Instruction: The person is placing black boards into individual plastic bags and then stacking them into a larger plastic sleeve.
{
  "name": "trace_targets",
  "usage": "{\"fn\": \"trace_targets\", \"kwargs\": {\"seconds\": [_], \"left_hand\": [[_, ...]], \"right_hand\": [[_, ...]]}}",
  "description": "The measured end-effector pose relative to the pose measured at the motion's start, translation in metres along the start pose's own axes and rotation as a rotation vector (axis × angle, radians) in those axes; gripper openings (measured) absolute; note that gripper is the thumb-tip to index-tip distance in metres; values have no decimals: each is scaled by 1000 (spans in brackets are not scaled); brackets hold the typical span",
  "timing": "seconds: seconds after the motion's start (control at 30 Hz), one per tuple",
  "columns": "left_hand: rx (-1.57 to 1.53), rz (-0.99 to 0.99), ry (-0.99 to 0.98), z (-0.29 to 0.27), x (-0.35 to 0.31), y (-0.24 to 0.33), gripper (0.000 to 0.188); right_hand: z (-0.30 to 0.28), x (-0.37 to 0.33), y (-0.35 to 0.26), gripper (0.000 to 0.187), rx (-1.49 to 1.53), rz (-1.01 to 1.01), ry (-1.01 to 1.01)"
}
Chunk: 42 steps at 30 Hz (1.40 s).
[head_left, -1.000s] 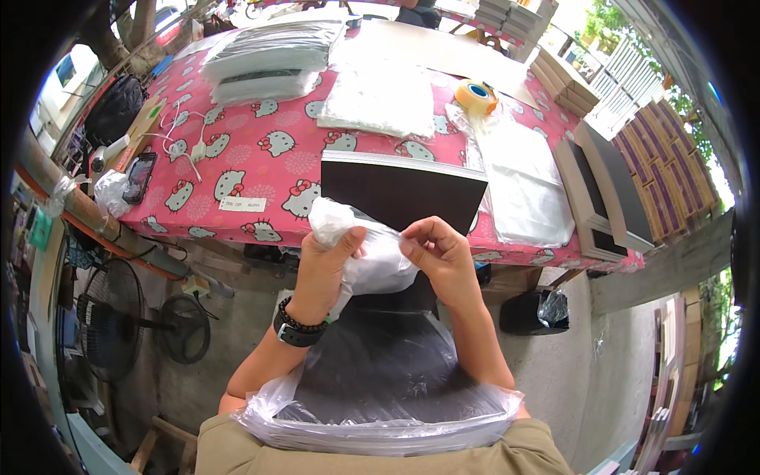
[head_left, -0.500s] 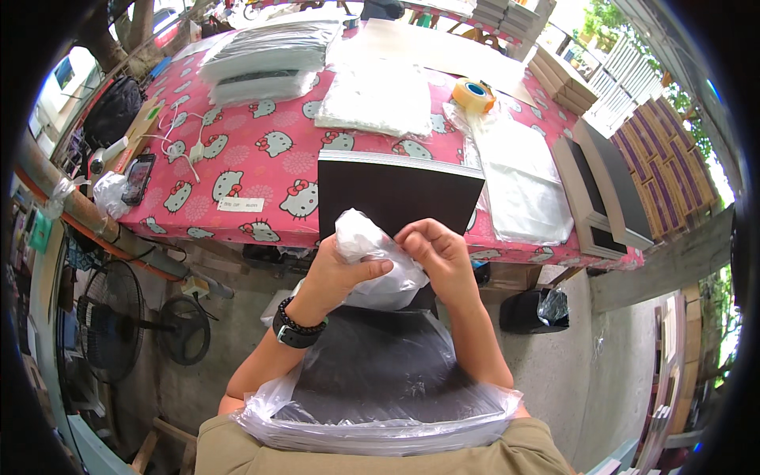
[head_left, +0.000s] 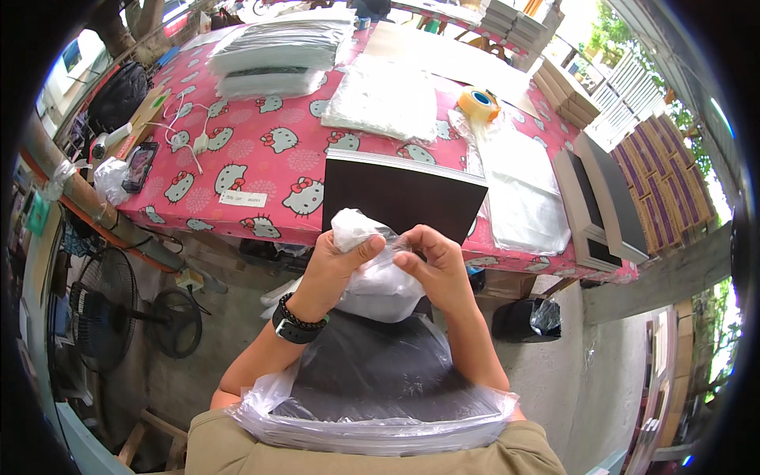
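Observation:
A crumpled clear plastic bag (head_left: 383,297) hangs between my hands above my lap. My left hand (head_left: 336,269) is closed on its bunched whitish upper part, the thumb lying across the film. Close by on the right, my right hand (head_left: 439,265) pinches the bag's edge between thumb and bent fingers. What sits inside the bag, if anything, I cannot make out. Across my lap lies a black flat piece (head_left: 380,372) covered in clear plastic, with folded film along its near edge. Just beyond my hands, a stack of black boards (head_left: 404,190) rests at the table's front edge.
The pink patterned table cover (head_left: 277,170) carries clear plastic sleeves (head_left: 522,190), a tape roll (head_left: 479,103), a wrapped stack (head_left: 277,51) and a phone (head_left: 141,166). More black boards (head_left: 609,194) stand at the right. A fan (head_left: 103,309) and a black bin (head_left: 526,321) flank me.
My left thumb has moved up over the bag's bunched part. My right fingers have curled onto the film, and the bag hangs fuller and lower. The whole view has shifted slightly.

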<state>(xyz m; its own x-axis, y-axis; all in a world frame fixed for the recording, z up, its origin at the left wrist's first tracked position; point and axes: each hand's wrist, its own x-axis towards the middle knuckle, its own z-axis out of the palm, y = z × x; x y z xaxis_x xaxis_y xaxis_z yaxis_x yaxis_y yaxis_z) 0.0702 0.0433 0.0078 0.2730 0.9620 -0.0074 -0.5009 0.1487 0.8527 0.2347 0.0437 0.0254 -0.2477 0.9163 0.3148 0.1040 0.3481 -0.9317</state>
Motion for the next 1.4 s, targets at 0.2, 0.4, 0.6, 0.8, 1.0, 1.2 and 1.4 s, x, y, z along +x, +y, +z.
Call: {"fn": "trace_targets", "kwargs": {"seconds": [0.2, 0.4, 0.6, 0.8, 1.0, 1.2, 1.4], "left_hand": [[-227, -77, -228, -8, 1, 4, 20], [11, 18, -60, -3, 4, 5, 18], [29, 159, 125, -7, 2, 0, 18], [126, 197, 259, -1, -2, 6, 22], [97, 209, 295, -3, -5, 5, 22], [-184, 92, -28, -4, -1, -4, 31], [-375, -4, -359, -19, -6, 0, 31]], "right_hand": [[-12, 7, 9, 11, 322, 95, 214], [-9, 5, 1, 17, 206, 87, 177], [-9, 1, 3, 19, 70, 92, 127], [-5, 0, -8, 19, 128, 181, 222], [-7, -3, 1, 21, -3, 140, 152], [0, -2, -6, 23, -129, 89, 233], [-10, 4, 10, 28, 371, 128, 179]]}}
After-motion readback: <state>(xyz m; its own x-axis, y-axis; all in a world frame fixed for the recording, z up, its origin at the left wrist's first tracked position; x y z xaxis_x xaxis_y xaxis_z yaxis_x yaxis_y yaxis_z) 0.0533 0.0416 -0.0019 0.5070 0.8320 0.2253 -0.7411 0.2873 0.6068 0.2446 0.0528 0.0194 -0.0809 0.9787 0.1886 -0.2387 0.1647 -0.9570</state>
